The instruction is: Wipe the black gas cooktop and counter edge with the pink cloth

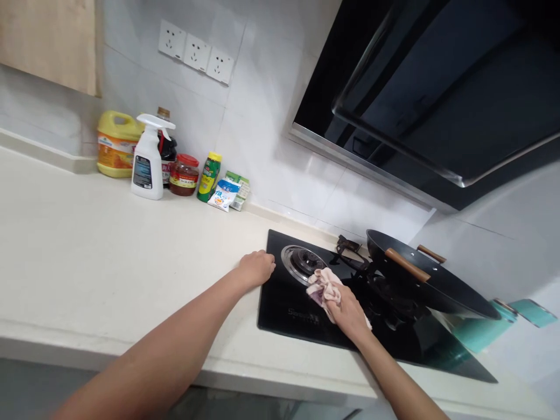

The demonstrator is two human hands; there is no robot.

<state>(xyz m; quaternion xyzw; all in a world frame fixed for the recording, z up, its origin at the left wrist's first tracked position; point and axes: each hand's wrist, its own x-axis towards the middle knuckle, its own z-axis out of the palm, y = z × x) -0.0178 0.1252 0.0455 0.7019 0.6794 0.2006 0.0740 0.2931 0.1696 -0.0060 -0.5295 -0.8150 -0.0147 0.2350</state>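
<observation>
My right hand point(350, 312) is closed on a crumpled pale pink cloth point(326, 289). It presses the cloth on the black glass top of a gas stove point(289, 297), beside the near right side of the left burner point(305, 262). That burner has a shiny metal ring and no pan support on it. At the stove's left edge rests my left hand point(257, 268), its fingers curled and touching the glass edge. Its palm side is hidden. A black pan support point(350, 248) leans behind the burner, near the wall.
A large black wok point(437, 280) with wooden handles sits tilted on the right burner. Teal containers point(485, 326) stand beyond it. A range hood point(394, 116) overhangs the stove. Along the wall are a white spray bottle point(149, 160), a yellow jug point(116, 143), a red-lidded jar point(184, 175) and several seasonings.
</observation>
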